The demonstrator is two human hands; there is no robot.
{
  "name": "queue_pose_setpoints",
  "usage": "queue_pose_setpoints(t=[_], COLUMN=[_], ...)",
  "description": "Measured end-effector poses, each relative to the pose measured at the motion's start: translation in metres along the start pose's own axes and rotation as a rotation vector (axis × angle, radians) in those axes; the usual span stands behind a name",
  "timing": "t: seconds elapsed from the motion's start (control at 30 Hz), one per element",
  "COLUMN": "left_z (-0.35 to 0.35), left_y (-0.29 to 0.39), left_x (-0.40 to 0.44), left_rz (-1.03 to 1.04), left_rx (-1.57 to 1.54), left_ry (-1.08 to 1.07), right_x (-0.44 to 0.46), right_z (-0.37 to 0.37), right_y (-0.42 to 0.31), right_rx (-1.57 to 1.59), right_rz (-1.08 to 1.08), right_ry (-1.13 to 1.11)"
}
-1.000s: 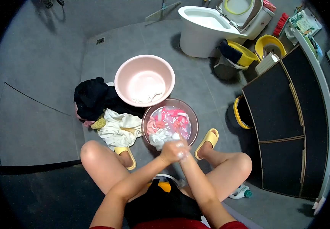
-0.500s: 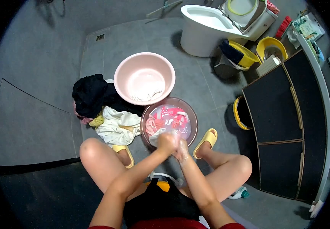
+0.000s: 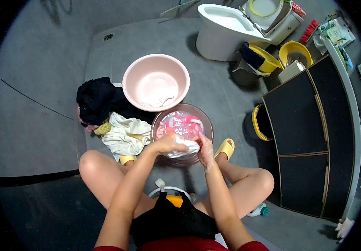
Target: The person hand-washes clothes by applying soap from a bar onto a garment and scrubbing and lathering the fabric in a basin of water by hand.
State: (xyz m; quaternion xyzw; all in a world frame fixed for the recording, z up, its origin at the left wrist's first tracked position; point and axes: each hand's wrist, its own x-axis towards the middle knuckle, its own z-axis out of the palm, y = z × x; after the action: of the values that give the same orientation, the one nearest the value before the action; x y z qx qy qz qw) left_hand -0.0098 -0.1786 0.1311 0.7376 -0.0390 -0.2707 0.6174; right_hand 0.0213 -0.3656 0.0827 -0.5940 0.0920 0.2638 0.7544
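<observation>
A wet white cloth [image 3: 185, 149] is stretched between my two hands, over the near rim of a brownish see-through basin [image 3: 208, 125]. My left hand [image 3: 168, 144] has its fingers wrapped round the cloth's left end. At the other end, my right hand [image 3: 205, 149] grips it with suds on the skin and wrist. Pink and white laundry [image 3: 182, 123] soaks in cloudy water inside the basin. What exact garment the white cloth is, I cannot make out.
A pale pink basin [image 3: 132, 83] with a small white cloth stands behind. White clothing [image 3: 124, 136] and a dark garment pile [image 3: 94, 100] lie on the floor at left. A toilet [image 3: 216, 39], yellow-rimmed bin [image 3: 257, 121] and dark cabinet [image 3: 299, 113] are beyond, with a bottle [image 3: 257, 210] near my right knee.
My hands were pressed together over the basin's near side; now they have moved apart, with the white cloth spread between them. The view has shifted slightly.
</observation>
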Motion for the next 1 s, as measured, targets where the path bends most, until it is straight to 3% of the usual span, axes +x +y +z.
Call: queue_pose_setpoints(t=[0.03, 0.07, 0.1, 0.17, 0.2, 0.33, 0.43, 0.47, 0.5, 0.53, 0.63, 0.7, 0.73, 0.77, 0.83, 0.9, 0.93, 1.0], left_z=[-0.003, -0.001, -0.004, -0.011, -0.019, -0.026, 0.007, 0.028, 0.043, 0.064, 0.096, 0.082, 0.070, 0.054, 0.057, 0.080, 0.093, 0.068], left_y=[-0.006, -0.007, -0.009, -0.008, -0.009, -0.020, -0.021, -0.004, -0.003, -0.014, 0.000, -0.014, -0.023, -0.018, -0.018, -0.018, -0.028, -0.027], left_x=[-0.001, -0.003, -0.006, -0.008, -0.007, 0.007, 0.024, 0.021, 0.018, 0.023, 0.007, 0.017, 0.027, 0.028, 0.032, 0.025, 0.026, 0.031], left_rz=[0.053, 0.158, 0.128, 0.304, 0.351, 0.158, 0.399, 0.462, 0.352, 0.482, 0.655, 0.631, 0.440, 0.335, 0.449, 0.497, 0.488, 0.412], left_rx=[-0.166, -0.329, -0.487, -0.939, -0.886, -0.534, 0.091, -0.125, 0.154, 0.170, 0.621, 0.722, 0.762, 0.632, 0.650, 0.696, 0.732, 0.676], left_ry=[0.039, 0.130, 0.196, 0.222, 0.209, 0.553, 0.966, 0.934, 0.885, 0.879, 0.704, 0.810, 0.916, 0.989, 1.099, 0.866, 0.729, 0.875], right_x=[0.004, -0.004, -0.011, 0.005, 0.006, -0.006, -0.031, -0.036, -0.036, -0.034, -0.020, -0.025, -0.035, -0.040, -0.031, -0.010, -0.012, -0.024], right_z=[-0.005, 0.000, 0.008, -0.010, -0.014, -0.011, 0.030, 0.038, 0.042, 0.038, 0.006, 0.012, 0.037, 0.052, 0.042, -0.001, 0.004, 0.025], right_y=[0.006, -0.002, -0.008, 0.012, 0.017, 0.023, 0.000, -0.008, -0.011, -0.005, 0.055, 0.051, 0.037, 0.023, 0.031, 0.078, 0.075, 0.060], right_rx=[-0.107, -0.449, -0.776, -0.823, -0.646, 0.099, 0.412, 0.455, 0.498, 0.547, 0.695, 0.789, 0.501, 0.497, 0.380, 0.842, 0.674, 0.334], right_rz=[0.003, -0.039, -0.233, -0.330, -0.297, -0.132, -0.049, 0.026, 0.101, 0.112, 0.145, 0.167, 0.224, 0.320, 0.340, 0.207, 0.230, 0.272], right_ry=[-0.034, -0.083, -0.110, -0.208, -0.178, -0.103, 0.002, 0.007, 0.010, -0.024, -0.123, -0.191, 0.127, 0.091, 0.038, -0.097, -0.022, 0.127])
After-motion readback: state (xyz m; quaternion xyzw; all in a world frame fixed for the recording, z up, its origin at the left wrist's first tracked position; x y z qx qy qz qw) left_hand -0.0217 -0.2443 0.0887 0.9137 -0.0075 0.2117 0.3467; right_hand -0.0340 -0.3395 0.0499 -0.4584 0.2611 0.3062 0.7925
